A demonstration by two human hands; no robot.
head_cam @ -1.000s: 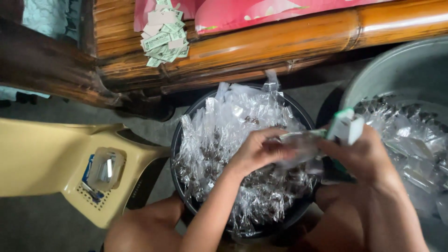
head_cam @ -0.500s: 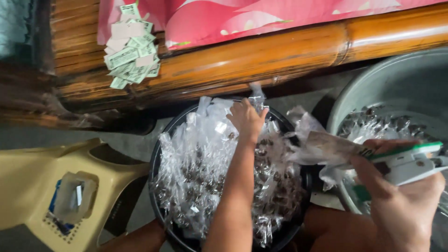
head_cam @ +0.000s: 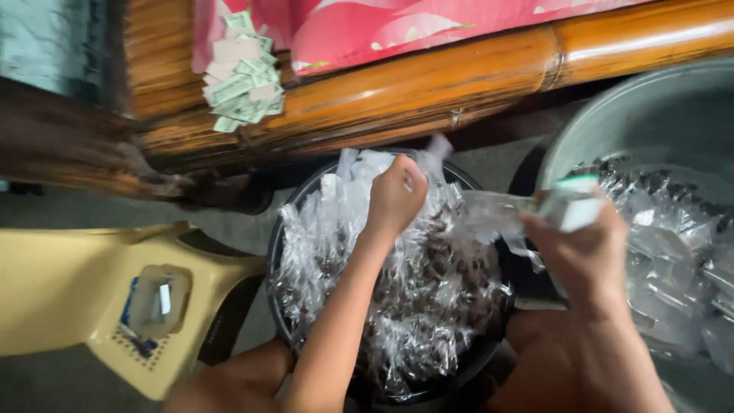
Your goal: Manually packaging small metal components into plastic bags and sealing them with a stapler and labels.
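Your left hand (head_cam: 395, 197) is curled into a loose fist over the far side of the black basin (head_cam: 277, 252), its fingers closed down among the small clear packets (head_cam: 428, 306) heaped there. The packets lie directly beneath and all around those fingers, touching them; whether one is actually pinched inside the fist, you cannot tell from this view.

Your right hand (head_cam: 585, 248) hovers off the basin's right rim, fingers closed on a small white and green tool (head_cam: 572, 205) that pokes out above your knuckles. A crumpled clear packet (head_cam: 489, 218) hangs just to the left of those fingers, between your two hands, touching the tool's end.

Right of your right fingers stands a grey tub (head_cam: 634, 115) with more clear packets (head_cam: 673, 252) piled inside. Beyond your left fingers runs a bamboo bed frame (head_cam: 428, 92) bearing a stack of folded paper slips (head_cam: 243, 73) and a pink cloth (head_cam: 367, 27). Well to the left of your left arm sits a yellow plastic stool (head_cam: 69, 283).
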